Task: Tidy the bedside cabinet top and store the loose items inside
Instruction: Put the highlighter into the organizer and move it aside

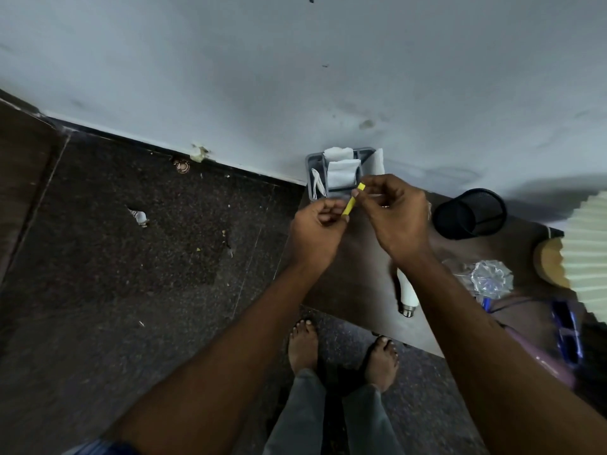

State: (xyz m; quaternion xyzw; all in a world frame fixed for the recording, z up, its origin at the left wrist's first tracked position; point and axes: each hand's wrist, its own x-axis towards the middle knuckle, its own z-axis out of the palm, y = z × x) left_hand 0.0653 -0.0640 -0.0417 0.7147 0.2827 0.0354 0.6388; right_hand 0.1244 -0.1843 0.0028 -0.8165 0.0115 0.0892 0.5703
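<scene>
Head view looks down on both my hands, raised together over the back left part of the cabinet top. My left hand pinches the lower end of a yellow pen, fingers curled around it. My right hand pinches the upper end at the cap, thumb and forefinger closed on it. So the pen is in the air between them, clear of the wood, its long axis running from lower left to upper right, tip end toward my left palm. I judge I am capping it, or checking it, before it is put away.

Just behind my hands, at the back left corner against the wall, stands a grey organiser with folded white cloths in its compartments. To my right, near the back edge, lies a black mesh pen cup on its side, its mouth toward the organiser. My right hand is nearer that cup. Toward the front edge lies a white bottle, partly hidden by my right forearm. Further right are crumpled clear plastic and a pleated lamp shade.
</scene>
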